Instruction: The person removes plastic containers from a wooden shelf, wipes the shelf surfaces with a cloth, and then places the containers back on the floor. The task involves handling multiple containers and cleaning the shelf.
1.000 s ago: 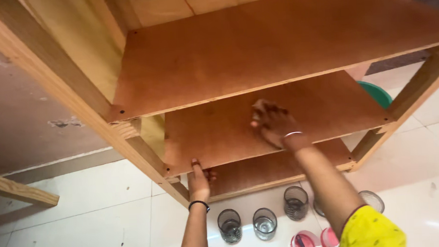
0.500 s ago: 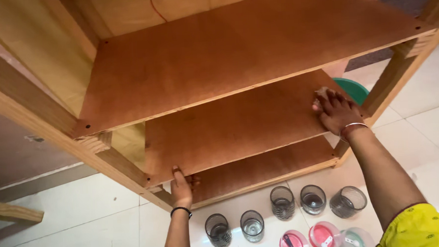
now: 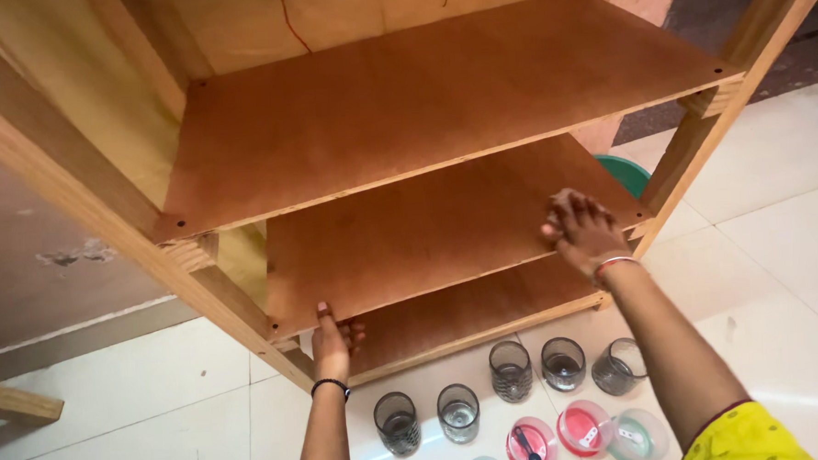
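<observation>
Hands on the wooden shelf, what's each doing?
Left hand: gripping the brown middle shelf board's front edge.
Right hand: flat, open on it.

Both forearms are bare from wrist to upper arm. The left hand (image 3: 331,342) has a thin black band (image 3: 329,385) round its wrist. The right hand (image 3: 582,230) has a slim red-and-white bangle (image 3: 613,264) at the wrist, and a bright yellow patterned sleeve (image 3: 747,436) with a dark edge covers the upper arm.
</observation>
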